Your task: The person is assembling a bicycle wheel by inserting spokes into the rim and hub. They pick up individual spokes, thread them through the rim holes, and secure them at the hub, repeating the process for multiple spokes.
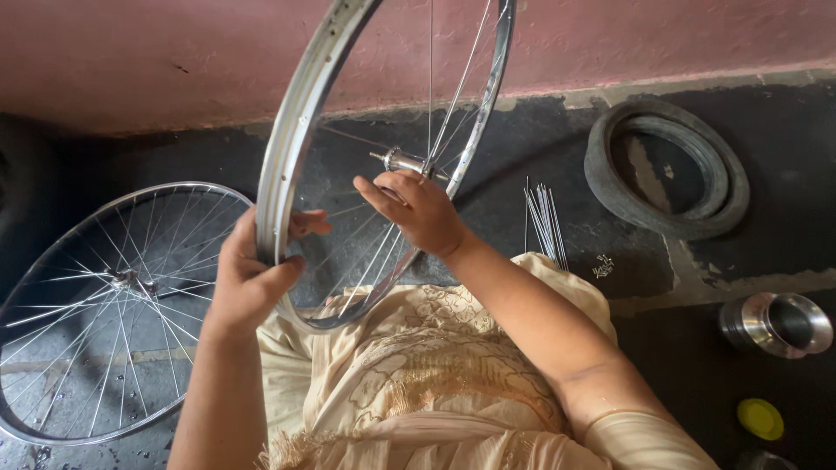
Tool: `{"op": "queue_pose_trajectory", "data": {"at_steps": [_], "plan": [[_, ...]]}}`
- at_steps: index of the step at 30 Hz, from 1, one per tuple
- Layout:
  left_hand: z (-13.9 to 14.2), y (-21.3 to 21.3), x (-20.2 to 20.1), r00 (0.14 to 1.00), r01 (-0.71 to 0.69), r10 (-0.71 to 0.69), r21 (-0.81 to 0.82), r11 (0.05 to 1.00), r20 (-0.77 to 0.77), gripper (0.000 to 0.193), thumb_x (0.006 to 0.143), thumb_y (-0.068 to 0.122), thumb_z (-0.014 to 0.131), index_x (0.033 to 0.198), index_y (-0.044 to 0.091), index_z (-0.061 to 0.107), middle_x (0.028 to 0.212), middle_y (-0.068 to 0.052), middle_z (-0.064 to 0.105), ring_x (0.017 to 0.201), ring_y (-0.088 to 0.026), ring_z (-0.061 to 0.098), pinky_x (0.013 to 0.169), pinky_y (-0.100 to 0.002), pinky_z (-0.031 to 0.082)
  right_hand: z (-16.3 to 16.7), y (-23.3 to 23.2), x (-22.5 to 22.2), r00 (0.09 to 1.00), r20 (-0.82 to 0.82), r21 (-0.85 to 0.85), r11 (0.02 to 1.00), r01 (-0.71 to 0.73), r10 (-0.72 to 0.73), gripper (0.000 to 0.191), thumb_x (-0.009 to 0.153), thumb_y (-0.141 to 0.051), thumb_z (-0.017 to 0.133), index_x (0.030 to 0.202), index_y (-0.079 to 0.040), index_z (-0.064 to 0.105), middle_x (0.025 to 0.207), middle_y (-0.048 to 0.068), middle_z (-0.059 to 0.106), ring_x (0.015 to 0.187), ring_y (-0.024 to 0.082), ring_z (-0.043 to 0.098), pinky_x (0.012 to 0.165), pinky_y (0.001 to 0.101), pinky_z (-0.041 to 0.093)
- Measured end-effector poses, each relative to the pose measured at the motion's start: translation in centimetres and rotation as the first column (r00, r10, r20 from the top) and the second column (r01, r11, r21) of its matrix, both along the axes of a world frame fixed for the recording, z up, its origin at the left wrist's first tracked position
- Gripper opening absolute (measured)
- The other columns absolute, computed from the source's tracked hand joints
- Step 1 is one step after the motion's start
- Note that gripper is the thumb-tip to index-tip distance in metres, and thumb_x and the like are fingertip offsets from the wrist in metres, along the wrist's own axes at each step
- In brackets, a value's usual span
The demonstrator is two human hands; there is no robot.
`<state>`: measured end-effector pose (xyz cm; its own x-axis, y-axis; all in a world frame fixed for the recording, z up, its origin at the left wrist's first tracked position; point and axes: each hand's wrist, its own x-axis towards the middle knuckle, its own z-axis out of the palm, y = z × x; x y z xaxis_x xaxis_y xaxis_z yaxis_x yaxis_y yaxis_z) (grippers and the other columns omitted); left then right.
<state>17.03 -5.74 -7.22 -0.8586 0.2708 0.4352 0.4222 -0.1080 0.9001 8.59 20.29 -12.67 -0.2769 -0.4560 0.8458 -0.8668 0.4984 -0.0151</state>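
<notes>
Gripping the rim — left hand fingers wrapped; right hand fingers pinch spokes beside hub.

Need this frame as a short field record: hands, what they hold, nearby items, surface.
left hand: grips the rim of an upright, partly spoked bicycle wheel
right hand: reaches through the rim, fingers at the hub
support: wheel's lower edge rests on the lap
second wheel: fully spoked, lies flat on the floor at left
loose spokes: bundle on the floor at right
tyre: lies flat at right
steel cup: on its side
yellow lid: on the floor
</notes>
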Motion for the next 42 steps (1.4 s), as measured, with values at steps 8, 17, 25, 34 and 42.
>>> {"op": "queue_pose_trajectory", "data": {"at_steps": [8,17,25,34,42], "plan": [[0.1,0.2,0.5,0.995,-0.076,0.077,-0.019,0.997,0.059,0.066,0.073,-0.014,0.055,0.137,-0.002,0.05,0.125,-0.016,0.068,0.123,-0.027,0.065,0.116,-0.044,0.045,0.7,-0.5,0.7,0.996,0.016,0.006,0.996,0.091,-0.091,0.064,0.1,0.001,0.065,0.157,-0.016,0.041,0.106,0.006,0.058,0.097,0.022,0.064,0.084,0.0336,0.058],[0.4,1.9,1.4,0.992,0.026,-0.018,-0.057,0.998,0.126,0.066,0.076,-0.013,0.056,0.141,-0.003,0.052,0.122,-0.012,0.072,0.078,-0.008,0.062,0.063,-0.024,0.048,0.5,-1.5,-0.7,0.953,-0.082,0.021,0.956,0.293,-0.291,0.046,0.1,0.002,0.067,0.143,-0.005,0.055,0.106,0.01,0.067,0.097,0.023,0.07,0.091,0.0303,0.062],[1.2,3.0,3.2,0.997,-0.03,0.043,-0.191,0.981,0.06,0.053,0.076,-0.012,0.057,0.128,-0.003,0.064,0.113,-0.008,0.073,0.079,-0.004,0.057,0.069,-0.021,0.047,1.7,1.9,0.0,0.862,-0.043,0.002,0.863,0.505,-0.505,0.023,0.099,-0.021,0.077,0.082,-0.01,0.065,0.072,0.003,0.065,0.058,0.018,0.064,0.053,0.0326,0.05],[-0.7,2.4,3.3,0.997,-0.081,0.079,-0.154,0.985,-0.014,0.055,0.076,-0.012,0.055,0.129,-0.004,0.061,0.117,-0.01,0.073,0.086,-0.005,0.057,0.08,-0.022,0.047,1.7,1.4,-1.2,0.861,0.5,-0.36,0.927,0.108,0.094,0.008,0.098,-0.015,0.066,0.104,-0.01,0.066,0.107,0.004,0.07,0.104,0.02,0.063,0.097,0.0368,0.048],[-8.0,4.1,2.8,0.977,-0.014,0.037,0.109,0.994,-0.211,0.049,0.08,-0.01,0.055,0.129,-0.003,0.057,0.125,-0.016,0.067,0.124,-0.02,0.064,0.116,-0.04,0.048,-1.4,1.6,-2.7,0.274,0.557,-0.822,0.567,0.049,0.784,0.011,0.1,-0.017,0.061,0.107,-0.01,0.065,0.108,0.001,0.067,0.114,0.014,0.057,0.112,0.0335,0.036]]}}
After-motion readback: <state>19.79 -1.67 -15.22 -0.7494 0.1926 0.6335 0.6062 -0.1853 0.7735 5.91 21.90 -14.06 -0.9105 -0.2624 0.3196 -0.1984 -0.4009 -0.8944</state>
